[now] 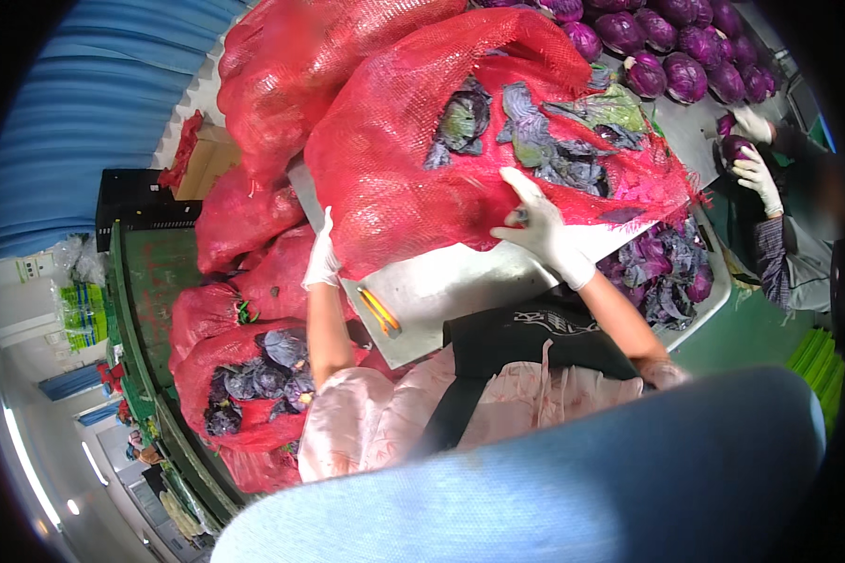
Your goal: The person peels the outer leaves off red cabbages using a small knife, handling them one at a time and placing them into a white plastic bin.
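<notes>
A red mesh sack (pixel 394 176) lies on a metal table (pixel 429 288), its mouth turned right. Red cabbages with loose outer leaves (pixel 528 127) show in and on the mesh. My left hand (pixel 322 253), in a white glove, rests flat against the sack's left side. Gloved too, my right hand (pixel 535 218) has its fingers spread at the sack's lower edge near the leaves; whether it pinches the mesh is not clear. An orange and yellow utility knife (pixel 379 311) lies on the table below the sack.
Trimmed red cabbages (pixel 683 63) are piled at the upper right. A co-worker's gloved hands (pixel 757 176) hold a cabbage at the right. A bin (pixel 718 281) of leaves stands below. More red sacks (pixel 253 380) fill the left side, beside a green cart (pixel 155 295) and a cardboard box (pixel 208 162).
</notes>
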A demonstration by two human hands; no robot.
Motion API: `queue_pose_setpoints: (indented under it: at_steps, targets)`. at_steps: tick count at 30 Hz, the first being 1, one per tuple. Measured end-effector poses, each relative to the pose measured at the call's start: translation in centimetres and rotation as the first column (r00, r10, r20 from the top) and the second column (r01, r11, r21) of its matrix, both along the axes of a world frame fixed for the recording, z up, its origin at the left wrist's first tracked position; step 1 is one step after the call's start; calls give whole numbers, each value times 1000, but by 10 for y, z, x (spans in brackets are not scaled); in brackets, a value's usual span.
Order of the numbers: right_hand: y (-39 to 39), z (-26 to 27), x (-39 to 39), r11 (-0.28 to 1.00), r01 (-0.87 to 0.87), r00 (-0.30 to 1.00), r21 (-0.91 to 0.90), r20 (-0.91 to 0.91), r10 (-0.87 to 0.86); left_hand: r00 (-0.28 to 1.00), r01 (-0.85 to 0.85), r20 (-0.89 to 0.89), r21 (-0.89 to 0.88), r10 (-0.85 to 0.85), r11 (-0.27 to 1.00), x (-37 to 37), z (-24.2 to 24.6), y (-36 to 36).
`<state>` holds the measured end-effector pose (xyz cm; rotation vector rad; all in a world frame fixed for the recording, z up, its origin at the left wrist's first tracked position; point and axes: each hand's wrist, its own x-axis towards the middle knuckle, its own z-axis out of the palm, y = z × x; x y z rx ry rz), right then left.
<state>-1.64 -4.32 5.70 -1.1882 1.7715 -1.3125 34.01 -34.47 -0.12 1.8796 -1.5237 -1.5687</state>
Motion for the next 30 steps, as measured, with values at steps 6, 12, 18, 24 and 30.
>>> queue_pose_setpoints:
  at_steps: [6,12,18,24,30]
  targets:
    - [-66,-2,53,952,-258,966,-163,-49,253,917,-169,-337,159,215,973,-56,-11,40]
    - [-38,-5,75,913,-408,913,-17,-34,408,796,-277,-518,147,313,949,-83,3,61]
    - [-17,2,9,979,14,944,-201,327,53,693,-301,-719,-223,52,927,-167,125,95]
    - [-19,29,-48,930,317,878,-186,430,-213,795,-88,-383,-840,-471,535,-278,195,74]
    - [-31,122,-116,699,576,808,-424,427,-406,441,-474,-790,-608,-426,637,-301,313,107]
